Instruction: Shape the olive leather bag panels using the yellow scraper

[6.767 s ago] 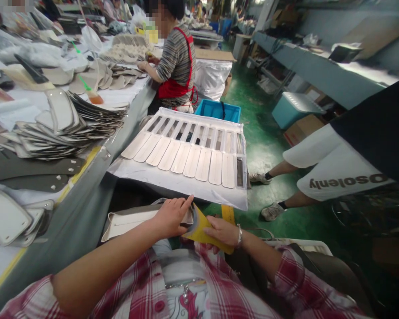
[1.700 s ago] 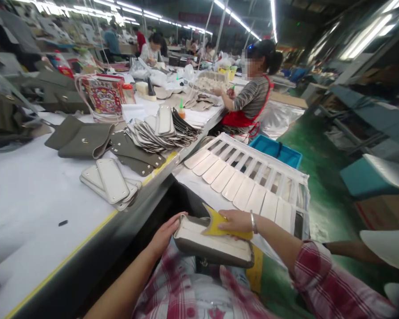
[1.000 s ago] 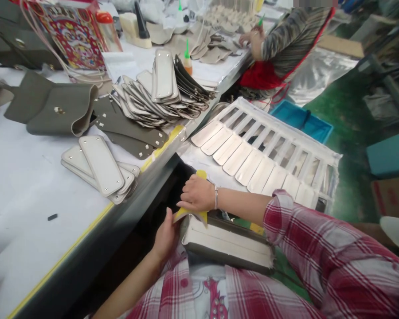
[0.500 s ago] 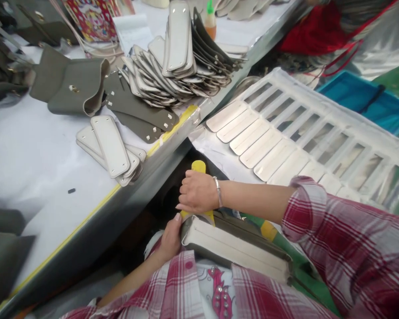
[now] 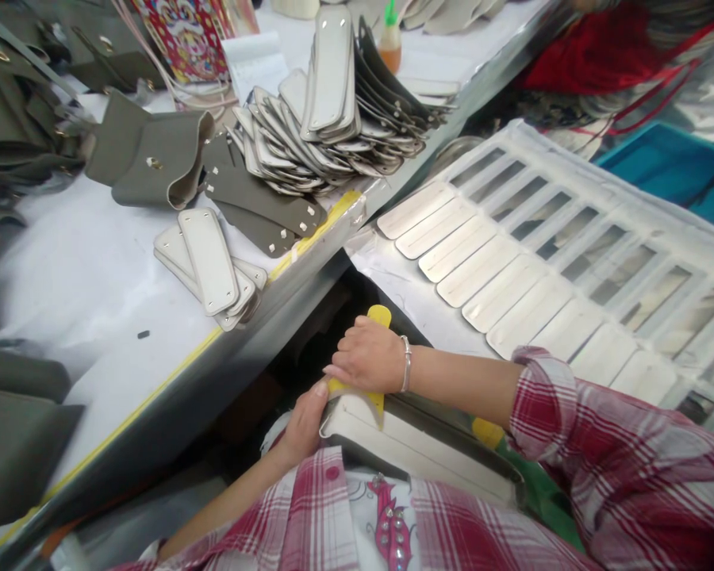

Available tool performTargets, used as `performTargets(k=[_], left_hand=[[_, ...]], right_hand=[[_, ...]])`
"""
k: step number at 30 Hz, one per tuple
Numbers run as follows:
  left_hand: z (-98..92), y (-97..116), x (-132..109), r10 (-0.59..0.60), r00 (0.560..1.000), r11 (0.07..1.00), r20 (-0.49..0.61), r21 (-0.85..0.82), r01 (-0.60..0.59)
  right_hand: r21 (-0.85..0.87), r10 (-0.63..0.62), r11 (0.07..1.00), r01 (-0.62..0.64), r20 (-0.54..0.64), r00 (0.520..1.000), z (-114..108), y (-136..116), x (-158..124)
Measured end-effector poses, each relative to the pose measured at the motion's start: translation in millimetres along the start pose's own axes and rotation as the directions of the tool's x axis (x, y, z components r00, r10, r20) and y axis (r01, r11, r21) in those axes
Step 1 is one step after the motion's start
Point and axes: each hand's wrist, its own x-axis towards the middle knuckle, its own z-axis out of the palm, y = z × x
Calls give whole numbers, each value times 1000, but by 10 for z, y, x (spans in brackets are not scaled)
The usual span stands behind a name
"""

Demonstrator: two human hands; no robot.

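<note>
My right hand (image 5: 369,357) is wrapped round a yellow tool (image 5: 379,316). Its rounded end sticks out above the fist, and its wide, flared end lies against the bag's pale side. My left hand (image 5: 305,419) grips the near-left end of the dark olive bag (image 5: 428,452), thumb close to the tool. The bag rests on my lap with a long pale panel facing up. What the left fingers do underneath is hidden.
Pale straps (image 5: 208,262) with metal studs lie near the edge of the white table (image 5: 95,285), with a heaped strap pile (image 5: 309,135) behind. An olive bag (image 5: 155,159) stands left of them. On the right is a white rack (image 5: 547,230) lined with pale strips (image 5: 500,293).
The view has tilted slightly, so the table things appear further right. My right hand and the yellow tool sit a little lower, with more of the tool's flared end over the pale panel.
</note>
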Motion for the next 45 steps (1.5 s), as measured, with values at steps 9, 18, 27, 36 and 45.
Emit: performTargets(k=[9,18,27,36,45], left_hand=[[13,256,196,41,970,990,239,-140,-7],[-154,483,341,-29,845,992,535,-91,91],[-335,488,533,-87,657,986,749,-31,166],[-375,738,591,-132,624,988,770,156,17],[-764,587,255,-96,682,982,725,-43,184]], right_hand=[[29,308,949,-312,100,946,-21,-117,-249],[-127,591,806,-578,142,794,-219,-507,-554],[258,889,398,-880,129,440,-679,-1148,-1492],[926,931,-63,-373,189,311,-204,-2013,-1355],[980,943,-197,-28,197,268,571,-2237,-452]])
